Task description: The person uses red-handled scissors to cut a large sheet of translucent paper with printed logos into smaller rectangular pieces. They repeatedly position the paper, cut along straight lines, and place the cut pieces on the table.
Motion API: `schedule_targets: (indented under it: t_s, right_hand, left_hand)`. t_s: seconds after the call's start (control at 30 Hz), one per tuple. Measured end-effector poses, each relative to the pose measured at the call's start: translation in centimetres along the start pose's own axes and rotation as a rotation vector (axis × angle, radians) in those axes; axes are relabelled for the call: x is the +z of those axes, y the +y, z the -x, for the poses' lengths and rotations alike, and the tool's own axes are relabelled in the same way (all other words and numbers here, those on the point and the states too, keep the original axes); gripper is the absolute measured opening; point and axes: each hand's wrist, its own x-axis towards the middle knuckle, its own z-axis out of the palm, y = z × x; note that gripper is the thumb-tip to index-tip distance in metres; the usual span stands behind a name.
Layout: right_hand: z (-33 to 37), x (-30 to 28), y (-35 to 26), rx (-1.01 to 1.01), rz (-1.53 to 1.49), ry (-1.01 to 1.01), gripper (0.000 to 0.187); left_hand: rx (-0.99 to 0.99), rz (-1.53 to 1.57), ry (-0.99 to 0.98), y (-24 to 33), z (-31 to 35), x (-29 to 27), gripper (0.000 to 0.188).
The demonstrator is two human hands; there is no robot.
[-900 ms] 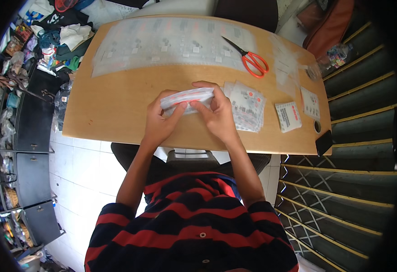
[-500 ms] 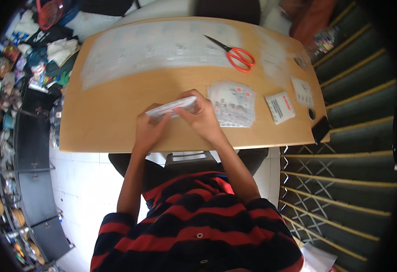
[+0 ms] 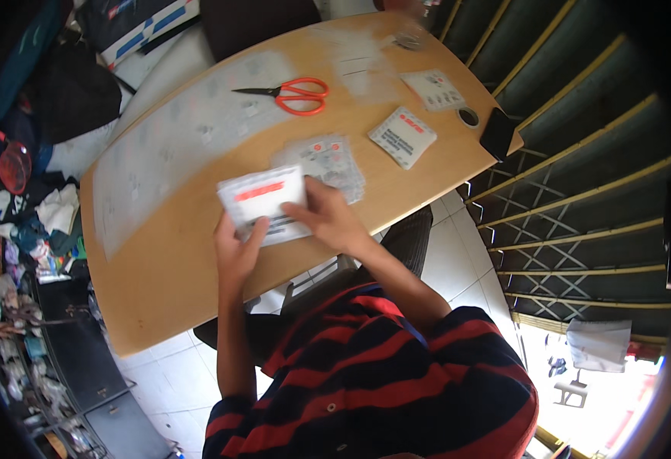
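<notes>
Both hands hold a white squarish stack of printed cards (image 3: pixel 262 200) above the table's near side. It has a red mark across its top part and dark lines below. My left hand (image 3: pixel 236 251) grips the lower left corner, thumb on the front. My right hand (image 3: pixel 328 219) is closed on the right edge, its thumb pressing the face. Behind the right hand lies a loose pile of clear, printed flat packets (image 3: pixel 334 162), partly covered by the held stack. A similar white stack of cards (image 3: pixel 403 138) rests farther right on the table.
Red-handled scissors (image 3: pixel 301 96) lie on a wide translucent plastic sheet (image 3: pixel 163 153) along the table's (image 3: pixel 132 306) far side. At the right are a printed packet (image 3: pixel 433 89), a tape roll (image 3: pixel 468 117) and a black phone (image 3: pixel 496 135). A folding metal gate (image 3: pixel 580 222) stands beyond.
The held stack has turned from nearly edge-on to face up, so its printed front shows. The whole view has swung round, tilting the table in the picture.
</notes>
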Motion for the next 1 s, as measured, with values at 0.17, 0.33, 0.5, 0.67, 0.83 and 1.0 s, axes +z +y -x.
schedule_targets:
  t_s: [0.17,0.33,0.5,0.67,0.83,1.0]
  right_hand:
    - [2.7,-6.7,3.0,-0.078,-0.189,0.397,0.022]
    - [1.0,-14.5,5.2,0.028,-0.039,0.598,0.023]
    - [-0.9,-17.3,6.1,0.138,0.032,0.693,0.027]
    - [-2.2,-17.5,7.8,0.157,0.282,0.776,0.033]
    - [-1.8,-17.1,7.4,0.145,0.313,0.829,0.035]
    - [-1.8,-16.6,7.2,0.143,0.405,0.839,0.043]
  left_hand:
    - [-0.037,0.061,-0.446,1.1,-6.5,8.3,0.034]
    - [0.0,-0.12,-0.727,1.4,-15.2,17.3,0.035]
    - [0.053,-0.324,-0.817,0.1,-19.0,22.0,0.036]
    - [0.095,-0.569,-0.813,-0.9,-20.2,23.5,0.04]
    - [0.152,-0.79,-0.687,0.0,-18.5,24.4,0.055]
    - [0.153,-0.815,-0.688,0.0,-18.4,24.4,0.06]
